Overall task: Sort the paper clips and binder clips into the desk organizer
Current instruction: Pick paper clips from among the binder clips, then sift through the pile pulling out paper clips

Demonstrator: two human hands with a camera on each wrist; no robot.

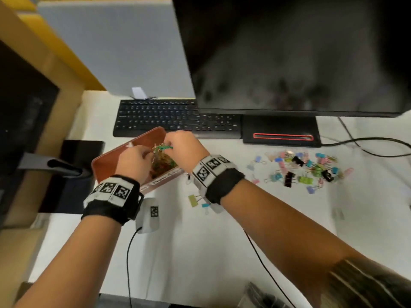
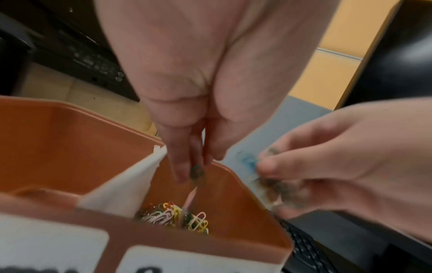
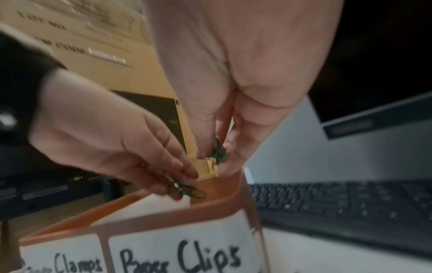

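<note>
— While both our hands sit over the desk organizer, which way do the clips have to go from them?

— Straight down, we judge. Our left hand pinches a green paper clip between thumb and fingertips, just above the right compartment, the one labelled "Paper Clips". Our right hand is closed on a small tangle of green paper clips over that compartment's far corner.

— And what lies beneath?

— A heap of coloured paper clips on the compartment floor, right of the white divider. The left compartment looks empty as far as we can see into it.

— Which hand is nearer the drop?

— The left hand is lower and closer to the rim; the right hand is higher and beside it. We can't tell whether the two bunches are linked together.

— The binder clips?

— Those lie scattered on the worktop, the main pile of binder clips well to the right of the organizer, so our right hand is the nearer one for them.
</note>
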